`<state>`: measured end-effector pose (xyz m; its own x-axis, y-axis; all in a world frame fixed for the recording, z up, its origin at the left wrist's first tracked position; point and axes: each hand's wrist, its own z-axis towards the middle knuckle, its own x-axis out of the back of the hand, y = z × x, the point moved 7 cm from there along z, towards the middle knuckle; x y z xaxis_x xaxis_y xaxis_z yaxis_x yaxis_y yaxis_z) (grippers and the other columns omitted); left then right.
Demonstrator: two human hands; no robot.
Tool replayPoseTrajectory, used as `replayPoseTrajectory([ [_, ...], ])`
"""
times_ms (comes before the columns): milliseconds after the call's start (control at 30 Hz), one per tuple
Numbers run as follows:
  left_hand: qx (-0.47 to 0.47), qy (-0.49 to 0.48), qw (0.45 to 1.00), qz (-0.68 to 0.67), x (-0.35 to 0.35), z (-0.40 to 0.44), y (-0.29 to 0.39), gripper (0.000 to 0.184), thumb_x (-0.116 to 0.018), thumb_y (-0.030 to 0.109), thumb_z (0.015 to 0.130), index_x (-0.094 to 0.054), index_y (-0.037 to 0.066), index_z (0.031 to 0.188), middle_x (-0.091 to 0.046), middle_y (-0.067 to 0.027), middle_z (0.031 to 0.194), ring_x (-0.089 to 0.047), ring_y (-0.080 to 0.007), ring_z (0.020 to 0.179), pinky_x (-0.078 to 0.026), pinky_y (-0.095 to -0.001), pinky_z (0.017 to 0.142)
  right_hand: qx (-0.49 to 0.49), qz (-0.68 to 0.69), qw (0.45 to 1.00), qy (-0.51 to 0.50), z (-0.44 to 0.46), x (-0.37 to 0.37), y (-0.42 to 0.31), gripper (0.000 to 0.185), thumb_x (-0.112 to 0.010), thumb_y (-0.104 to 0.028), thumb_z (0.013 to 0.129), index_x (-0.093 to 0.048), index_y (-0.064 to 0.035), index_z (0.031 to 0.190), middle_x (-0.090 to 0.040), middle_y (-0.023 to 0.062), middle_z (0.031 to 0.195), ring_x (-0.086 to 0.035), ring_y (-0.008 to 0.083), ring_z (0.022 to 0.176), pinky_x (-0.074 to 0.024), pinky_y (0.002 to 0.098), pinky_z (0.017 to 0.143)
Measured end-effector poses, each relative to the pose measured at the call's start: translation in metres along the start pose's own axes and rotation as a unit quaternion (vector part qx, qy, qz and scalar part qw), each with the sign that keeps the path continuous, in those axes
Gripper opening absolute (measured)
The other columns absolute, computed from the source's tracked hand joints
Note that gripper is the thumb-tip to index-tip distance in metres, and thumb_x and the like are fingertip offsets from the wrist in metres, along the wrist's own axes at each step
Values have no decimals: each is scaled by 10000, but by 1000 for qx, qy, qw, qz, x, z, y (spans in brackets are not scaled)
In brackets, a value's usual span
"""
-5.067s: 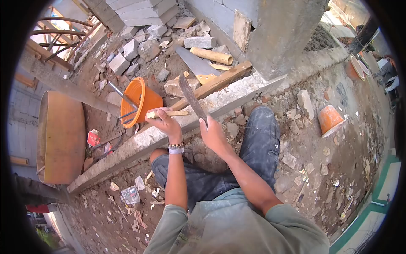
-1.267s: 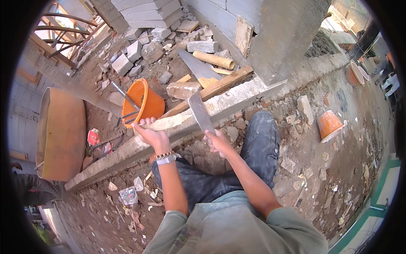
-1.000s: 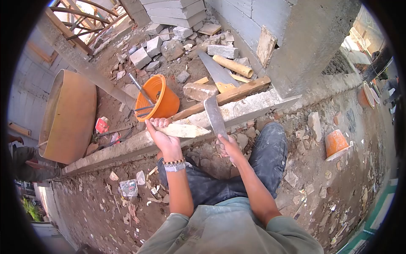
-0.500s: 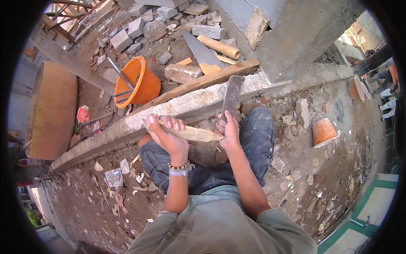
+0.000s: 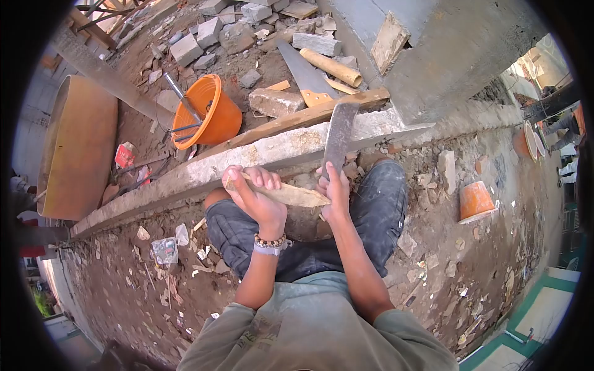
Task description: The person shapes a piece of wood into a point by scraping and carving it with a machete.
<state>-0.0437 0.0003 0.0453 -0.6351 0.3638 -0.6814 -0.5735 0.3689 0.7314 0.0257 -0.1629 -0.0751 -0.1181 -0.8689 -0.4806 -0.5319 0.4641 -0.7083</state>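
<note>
My left hand (image 5: 257, 196) is closed around a piece of wood (image 5: 298, 197) that tapers to a point towards the right. In my right hand (image 5: 335, 193) is a machete (image 5: 340, 135), its broad dark blade tilted up and away from me. The handle is mostly hidden by my fingers. The tapered tip of the wood lies right beside my right hand; whether they touch I cannot tell. Both hands are above my lap, between my bent knees.
A concrete beam (image 5: 213, 164) with a wooden plank (image 5: 291, 123) along it runs in front of me. Beyond lie an orange bucket (image 5: 226, 120) with tools, a handsaw (image 5: 303, 71), a bamboo piece (image 5: 331, 67) and rubble. Another orange bucket (image 5: 476, 201) lies to the right.
The view has shifted slightly, so the surroundings sit a little differently in it. Both hands keep their grips; the wood and machete have hardly moved relative to each other.
</note>
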Motion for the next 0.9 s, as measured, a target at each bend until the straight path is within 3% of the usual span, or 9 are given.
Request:
replayPoseTrajectory([
  [167,-25,-55,998,3,-2,-6,18,290,-462,446,1063,-457,156,1062,-393,23,694,-414,-90,570,-371,-255,487,51,-181,982,-29,-4,-4,-1,336,-552,-359,1029,-578,-38,938,-382,-69,610,-343,38,503,-275,229,469],
  [267,-3,-79,991,-105,15,4,26,382,-406,517,1059,-478,144,1088,-418,11,714,-435,-113,604,-398,-278,532,159,-270,949,-34,-1,0,-13,366,-528,-377,1044,-585,-35,929,-402,-64,612,-364,32,494,-264,236,444],
  [367,-39,-61,991,-113,11,18,47,524,-329,603,1042,-494,116,1142,-459,-10,747,-458,-150,647,-424,-322,601,130,-265,955,-9,-8,17,-1,378,-514,-374,1051,-592,-17,953,-397,-65,610,-361,28,489,-273,233,439],
  [400,-47,-108,987,-110,18,26,44,682,-244,683,1011,-498,82,1209,-495,-45,813,-487,-197,730,-438,-377,711,109,-244,963,-33,-20,14,-7,386,-509,-375,1055,-596,-3,1001,-405,-63,616,-365,24,493,-286,222,446],
  [500,-19,-62,990,-125,11,36,44,744,-205,705,1000,-494,66,1249,-502,-67,858,-501,-229,790,-436,-403,773,215,-249,940,-90,-35,22,-9,406,-513,-388,1055,-600,7,1020,-410,-57,612,-369,38,484,-302,237,440],
  [633,-34,-144,983,-107,15,50,42,768,-189,729,984,-498,77,1246,-501,-76,878,-505,-241,833,-427,-419,807,20,-236,947,-217,-43,18,9,445,-537,-414,1043,-617,23,1007,-385,-54,568,-355,53,448,-306,255,425],
  [700,-32,-136,986,-90,13,51,44,648,-250,676,1005,-502,92,1133,-498,-66,824,-521,-231,767,-448,-401,750,-72,-279,926,-244,-49,38,32,437,-555,-399,1038,-647,27,1001,-378,-53,535,-353,53,424,-299,252,415],
  [767,-32,-141,986,-79,16,56,36,577,-288,634,1020,-493,97,1061,-492,-59,784,-526,-223,718,-460,-387,708,-165,-223,924,-261,-59,43,42,627,-485,-566,1016,-607,48,1001,-304,-54,499,-304,57,390,-286,248,380],
  [900,-57,-144,988,-8,18,72,24,419,-437,477,1032,-494,66,970,-505,-66,702,-519,-182,599,-478,-328,597,-180,-135,932,-284,-55,41,53,709,-391,-628,1016,-582,52,1070,-435,-8,625,-345,63,430,-295,243,377],
])
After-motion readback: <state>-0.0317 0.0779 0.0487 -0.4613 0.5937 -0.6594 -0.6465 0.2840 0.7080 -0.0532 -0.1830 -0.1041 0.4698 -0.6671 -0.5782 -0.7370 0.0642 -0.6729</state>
